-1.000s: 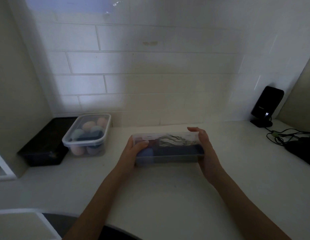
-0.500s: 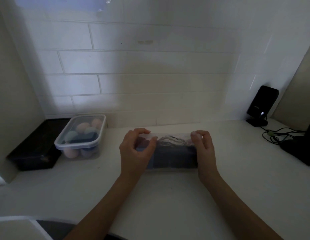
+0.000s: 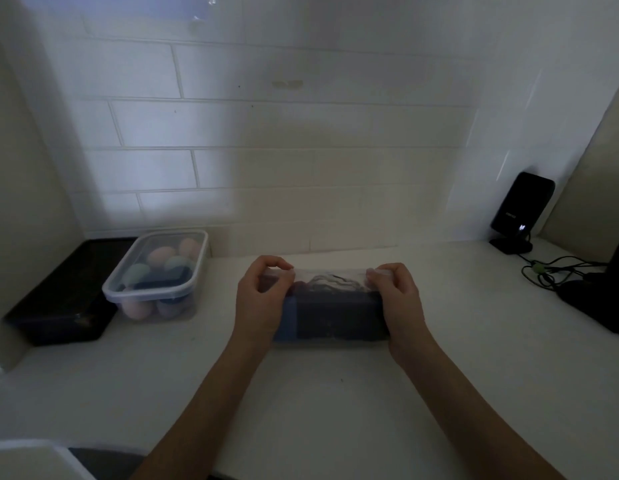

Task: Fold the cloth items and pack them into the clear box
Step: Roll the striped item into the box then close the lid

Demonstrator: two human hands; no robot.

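Clear box [image 3: 335,317]: left hand [image 3: 263,299], right hand [image 3: 398,299] grip its ends.

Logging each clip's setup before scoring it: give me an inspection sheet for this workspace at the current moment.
Surface: white countertop, dimly lit.
Job's things: long clear box at centre, dark folded cloth items showing through its front wall.
Clutter: lidded clear tub of rounded pastel pieces at left; black tray beside it.
Hands: left hand and right hand each grip one end of the box, fingers curled over its top edge.
Cables: tangled dark cables at right.
Surroundings: white tiled wall; black device on a stand with a small light.
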